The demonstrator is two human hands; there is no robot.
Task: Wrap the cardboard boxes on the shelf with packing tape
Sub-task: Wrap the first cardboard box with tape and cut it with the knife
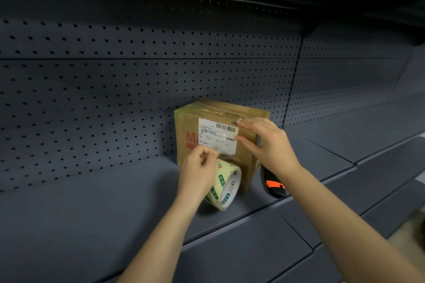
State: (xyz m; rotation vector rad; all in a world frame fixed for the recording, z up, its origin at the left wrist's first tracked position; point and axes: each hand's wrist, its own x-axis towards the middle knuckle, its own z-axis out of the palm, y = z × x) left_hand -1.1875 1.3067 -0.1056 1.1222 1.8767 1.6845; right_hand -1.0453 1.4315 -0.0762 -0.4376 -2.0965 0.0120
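I see one cardboard box standing on the dark grey shelf, pushed back against the perforated rear panel, roughly midway along the shelf's back edge. Glossy tape already covers its top and front. On the front face is a white shipping label with a barcode along its upper edge and lines of small print too fine for me to read; beside it, half covered by the label, a large red "M" is printed on the cardboard.

My left hand is low at the box's front, its grip closed to a pinch of thumb and forefinger on the clear free end of tape at the label's bottom edge. The tape roll stands on edge on the shelf just in front of the box, touching that hand; it is pale yellow with green printed marks I cannot make out.

My right hand lies against the box's front right part, fingers spread flat and pressing, holding nothing. A black and orange utility knife rests on the shelf just right of the box, under that wrist.
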